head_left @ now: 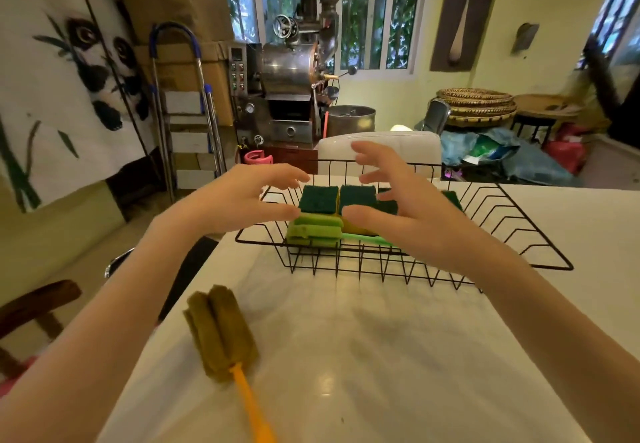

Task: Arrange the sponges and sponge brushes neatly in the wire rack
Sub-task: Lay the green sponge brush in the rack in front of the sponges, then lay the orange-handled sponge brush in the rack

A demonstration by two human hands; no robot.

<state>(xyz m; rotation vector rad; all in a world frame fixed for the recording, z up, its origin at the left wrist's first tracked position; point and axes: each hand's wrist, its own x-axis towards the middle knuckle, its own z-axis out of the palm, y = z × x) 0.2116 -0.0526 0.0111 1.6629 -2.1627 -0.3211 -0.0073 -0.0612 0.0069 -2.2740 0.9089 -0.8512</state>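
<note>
A black wire rack (512,235) stands on the white table (381,356). Inside it lie dark green scouring sponges (318,198) in a row at the back and a light green sponge brush (315,233) in front, its green handle running to the right. My left hand (242,197) hovers over the rack's left end, fingers spread, holding nothing. Over the rack's middle, my right hand (398,207) is also spread and empty, hiding some sponges. An olive sponge brush (221,332) with an orange handle lies on the table near its left edge, outside the rack.
A white chair back (398,148) stands just behind the rack. The table's left edge drops off beside the olive brush, with a dark wooden chair (38,304) below. A stepladder (187,124) and a metal roasting machine (291,86) stand further back.
</note>
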